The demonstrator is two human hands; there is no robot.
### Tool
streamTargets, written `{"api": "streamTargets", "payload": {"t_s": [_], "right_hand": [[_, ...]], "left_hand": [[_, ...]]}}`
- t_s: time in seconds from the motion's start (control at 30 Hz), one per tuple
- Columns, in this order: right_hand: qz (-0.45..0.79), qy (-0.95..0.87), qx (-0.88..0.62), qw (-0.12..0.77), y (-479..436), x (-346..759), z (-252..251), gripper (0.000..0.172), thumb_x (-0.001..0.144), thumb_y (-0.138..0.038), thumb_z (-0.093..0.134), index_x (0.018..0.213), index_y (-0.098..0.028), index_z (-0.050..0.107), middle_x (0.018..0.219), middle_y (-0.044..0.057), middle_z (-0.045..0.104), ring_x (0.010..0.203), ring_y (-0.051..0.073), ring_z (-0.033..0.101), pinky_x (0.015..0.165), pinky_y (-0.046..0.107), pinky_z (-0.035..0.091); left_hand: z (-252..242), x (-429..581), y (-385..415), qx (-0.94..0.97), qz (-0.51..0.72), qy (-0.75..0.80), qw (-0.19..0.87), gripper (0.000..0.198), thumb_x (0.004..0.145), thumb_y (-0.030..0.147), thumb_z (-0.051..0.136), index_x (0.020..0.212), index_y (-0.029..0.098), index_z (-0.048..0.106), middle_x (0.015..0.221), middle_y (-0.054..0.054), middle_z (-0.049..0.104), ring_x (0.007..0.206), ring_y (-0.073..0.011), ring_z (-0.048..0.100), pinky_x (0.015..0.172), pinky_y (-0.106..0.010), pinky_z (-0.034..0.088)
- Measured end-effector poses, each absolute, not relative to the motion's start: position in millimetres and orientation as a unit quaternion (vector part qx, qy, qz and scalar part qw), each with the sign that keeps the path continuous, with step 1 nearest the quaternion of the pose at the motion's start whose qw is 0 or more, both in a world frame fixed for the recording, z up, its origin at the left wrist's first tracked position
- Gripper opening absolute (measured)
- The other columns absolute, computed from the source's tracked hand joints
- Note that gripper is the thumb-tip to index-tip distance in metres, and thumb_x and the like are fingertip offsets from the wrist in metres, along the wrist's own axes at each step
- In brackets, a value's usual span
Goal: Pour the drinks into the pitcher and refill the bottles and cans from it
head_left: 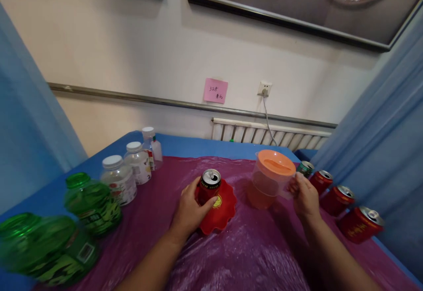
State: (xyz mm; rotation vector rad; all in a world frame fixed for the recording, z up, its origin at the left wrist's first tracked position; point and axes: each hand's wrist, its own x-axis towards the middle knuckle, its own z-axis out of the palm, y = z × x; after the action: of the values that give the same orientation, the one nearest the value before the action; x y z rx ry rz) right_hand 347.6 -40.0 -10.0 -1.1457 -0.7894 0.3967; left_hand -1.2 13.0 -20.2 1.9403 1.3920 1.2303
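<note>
My left hand (191,209) is wrapped round an opened red drink can (209,189), which stands upright over a red scalloped plate (222,214). A yellow mark shows on the plate beside the can. Off to the right, my right hand (304,194) grips the handle of a clear plastic pitcher (268,183). The pitcher has an orange lid (276,163) and looks orange at its lower part. It is upright and slightly apart from the plate; whether its base touches the table cannot be made out.
Green plastic bottles (90,207) and clear jars (140,165) with white lids line the left side. Several cans (339,200) stand along the right. A purple plastic sheet (254,251) covers the blue table (185,145). Blue curtains (386,119) hang at both sides; a radiator (243,131) is behind.
</note>
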Motion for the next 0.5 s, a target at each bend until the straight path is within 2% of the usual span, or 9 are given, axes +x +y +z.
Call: {"api": "streamTargets", "payload": {"t_s": [0.1,0.2,0.5], "right_hand": [[0.208,-0.347,-0.518,0.754,-39,343,-5,0.053,0.075,-0.064,0.072,0.061,-0.022,0.043,0.052,-0.01,0.033,0.045,0.008,0.03,0.046,0.024,0.033],[0.22,-0.346,-0.521,0.748,-36,338,3,0.054,0.073,-0.064,0.075,0.06,-0.023,0.041,0.051,-0.011,0.031,0.045,0.007,0.027,0.044,0.024,0.028],[0.219,-0.412,-0.577,0.67,-41,323,41,0.053,0.069,-0.06,0.08,0.056,-0.02,0.046,0.05,-0.008,0.035,0.047,0.008,0.029,0.043,0.023,0.022]], "left_hand": [[-20,-2,12,0.71,0.439,0.501,0.231,0.072,0.073,0.04,0.078,0.136,0.017,0.054,0.133,-0.016,0.066,0.122,-0.0319,0.063,0.105,-0.051,0.047],[-18,-2,10,0.721,0.429,0.497,0.221,0.069,0.072,0.035,0.079,0.135,0.021,0.056,0.13,-0.012,0.068,0.119,-0.0308,0.064,0.103,-0.049,0.048],[-16,-4,6,0.726,0.418,0.515,0.18,0.066,0.069,0.033,0.08,0.131,0.023,0.059,0.124,-0.011,0.07,0.115,-0.033,0.062,0.1,-0.049,0.047]]}}
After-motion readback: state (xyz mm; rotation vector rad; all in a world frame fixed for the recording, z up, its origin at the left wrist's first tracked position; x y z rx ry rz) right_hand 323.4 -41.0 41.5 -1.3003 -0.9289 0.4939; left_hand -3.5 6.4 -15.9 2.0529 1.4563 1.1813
